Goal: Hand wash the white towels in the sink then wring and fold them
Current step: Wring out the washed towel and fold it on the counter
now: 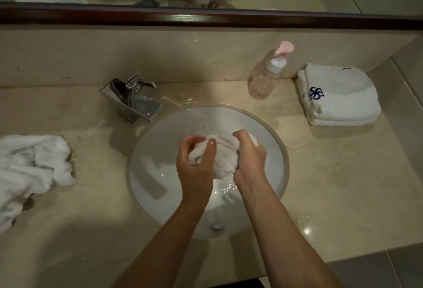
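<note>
Towel (223, 155) bunched over the sink (278, 141), gripped by left hand (196, 159) and right hand (250, 157), probably so water drips inside. Folded towels (338, 95) far right, kept dry.

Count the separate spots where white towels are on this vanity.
3: a wet towel gripped by both hands over the sink, a crumpled heap at the counter's left, a folded stack at right. Layers may hide more.

Wet white towel (223, 157): bunched over sink (142, 162). 1 crumpled towel (32, 168), counter's left edge; folded stack (338, 97), back-right corner.
</note>
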Motion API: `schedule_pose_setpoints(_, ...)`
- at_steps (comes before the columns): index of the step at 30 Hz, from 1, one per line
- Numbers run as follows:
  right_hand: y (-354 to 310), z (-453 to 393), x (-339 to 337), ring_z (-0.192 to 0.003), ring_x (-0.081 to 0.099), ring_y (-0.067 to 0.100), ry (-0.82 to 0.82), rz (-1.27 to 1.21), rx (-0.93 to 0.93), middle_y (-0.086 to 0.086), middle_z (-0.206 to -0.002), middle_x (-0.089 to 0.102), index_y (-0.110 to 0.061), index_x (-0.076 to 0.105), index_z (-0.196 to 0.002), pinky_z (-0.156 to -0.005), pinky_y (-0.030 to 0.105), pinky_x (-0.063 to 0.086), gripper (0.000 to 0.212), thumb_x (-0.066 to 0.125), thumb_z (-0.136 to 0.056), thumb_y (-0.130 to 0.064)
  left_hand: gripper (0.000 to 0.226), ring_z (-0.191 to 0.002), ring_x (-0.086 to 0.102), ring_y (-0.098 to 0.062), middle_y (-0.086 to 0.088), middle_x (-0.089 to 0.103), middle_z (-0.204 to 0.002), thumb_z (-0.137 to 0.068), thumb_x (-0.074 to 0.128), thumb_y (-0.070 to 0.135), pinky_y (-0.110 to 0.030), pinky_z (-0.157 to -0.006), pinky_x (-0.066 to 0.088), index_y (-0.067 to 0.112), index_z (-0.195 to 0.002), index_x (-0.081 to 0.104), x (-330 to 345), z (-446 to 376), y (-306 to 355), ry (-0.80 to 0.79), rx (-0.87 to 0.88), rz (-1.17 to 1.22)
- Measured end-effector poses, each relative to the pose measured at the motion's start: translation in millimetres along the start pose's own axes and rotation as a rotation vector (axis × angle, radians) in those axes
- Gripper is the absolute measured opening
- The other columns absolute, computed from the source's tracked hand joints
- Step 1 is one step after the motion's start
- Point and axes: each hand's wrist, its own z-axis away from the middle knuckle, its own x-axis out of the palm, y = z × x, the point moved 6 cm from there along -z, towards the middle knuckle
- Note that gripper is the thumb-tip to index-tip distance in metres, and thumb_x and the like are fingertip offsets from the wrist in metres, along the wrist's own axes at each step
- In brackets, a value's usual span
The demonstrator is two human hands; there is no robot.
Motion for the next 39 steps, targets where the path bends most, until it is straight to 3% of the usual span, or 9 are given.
schedule_pose_setpoints(5,-38,19,21,-0.05,0.041,0.013,0.047,0.52,-0.539,-0.011,-0.051,0.046,-0.016,0.049,-0.071,-0.051,0.023,0.037,0.023,0.063,-0.069,-0.034,0.027,-0.096,0.066,-0.028,-0.014,0.065,-0.102,-0.091,0.063,0.029,-0.04,-0.087,0.054,0.01,-0.109,0.063,6,-7,-37,0.067,-0.581,0.535)
schedule_pose_setpoints(12,-65,73,74,-0.056,0.031,0.011,-0.311,0.911,-1.503,-0.005,-0.065,0.047,-0.012,0.055,-0.076,-0.054,0.02,0.019,0.028,0.054,-0.068,-0.039,0.026,-0.079,0.067,-0.024,-0.007,0.068,-0.082,-0.087,0.053,0.029,-0.036,-0.075,0.05,0.013,-0.081,0.074,9,-2,-41,-0.098,-0.806,0.652)
schedule_pose_setpoints(18,-52,61,71,-0.05,0.026,0.015,-0.466,1.124,-1.562,-0.002,-0.062,0.045,-0.013,0.049,-0.068,-0.051,0.013,0.006,0.022,0.048,-0.069,-0.035,0.026,-0.071,0.07,-0.022,-0.006,0.071,-0.077,-0.095,0.051,0.031,-0.033,-0.064,0.057,0.009,-0.09,0.065,18,6,-57,-0.254,-0.968,0.585)
schedule_pose_setpoints(22,-45,61,68,-0.048,0.022,0.016,-0.529,1.126,-1.618,-0.005,-0.065,0.032,-0.017,0.041,-0.067,-0.052,0.017,0.007,0.017,0.046,-0.07,-0.033,0.04,-0.093,0.06,-0.022,-0.006,0.059,-0.097,-0.071,0.08,0.026,-0.033,-0.081,0.047,0.013,-0.103,0.062,23,8,-57,-0.456,-1.056,0.522)
schedule_pose_setpoints(27,-56,43,63,-0.052,0.04,0.021,-0.373,1.125,-1.329,-0.008,-0.07,0.046,-0.015,0.054,-0.079,-0.047,0.02,0.025,0.027,0.049,-0.07,-0.04,0.018,-0.073,0.065,-0.022,-0.005,0.065,-0.082,-0.085,0.06,0.03,-0.031,-0.068,0.051,0.014,-0.091,0.065,22,1,-53,-0.312,-1.065,0.47)
schedule_pose_setpoints(30,-64,9,48,-0.093,0.062,0.021,-0.255,1.105,-0.797,-0.004,-0.104,0.07,-0.027,0.065,-0.116,-0.084,0.035,0.047,0.04,0.06,-0.078,-0.039,0.046,-0.089,0.069,-0.027,-0.01,0.072,-0.107,-0.089,0.057,0.051,-0.039,-0.083,0.053,0.013,-0.112,0.069,25,-4,-29,-0.274,-0.996,0.451)
schedule_pose_setpoints(33,-54,-21,18,-0.081,0.064,0.025,-0.129,0.666,-0.31,-0.002,-0.079,0.069,-0.023,0.07,-0.082,-0.075,0.035,0.053,0.016,0.065,-0.068,-0.03,0.063,-0.113,0.065,-0.023,-0.007,0.058,-0.137,-0.084,0.065,0.047,-0.04,-0.088,0.057,0.022,-0.14,0.049,18,-6,-4,-0.315,-0.529,0.271)
schedule_pose_setpoints(36,-19,-31,-4,-0.072,0.057,0.025,-0.146,0.316,0.126,0.009,-0.073,0.055,-0.01,0.061,-0.077,-0.062,0.033,0.047,0.008,0.068,-0.077,-0.014,0.101,-0.129,0.05,-0.007,0.009,0.033,-0.154,-0.074,0.082,0.042,-0.025,-0.09,0.054,0.038,-0.153,0.019,7,-8,21,-0.549,0.179,-0.361)
schedule_pose_setpoints(39,8,-20,-15,-0.082,0.065,0.023,-0.174,0.304,0.404,0.007,-0.081,0.065,-0.012,0.066,-0.09,-0.083,0.033,0.055,0.012,0.066,-0.088,-0.024,0.118,-0.148,0.024,-0.022,-0.003,0.022,-0.161,-0.06,0.076,0.075,-0.055,-0.108,0.039,0.029,-0.153,0.021,4,-25,32,-0.646,0.698,-0.905)
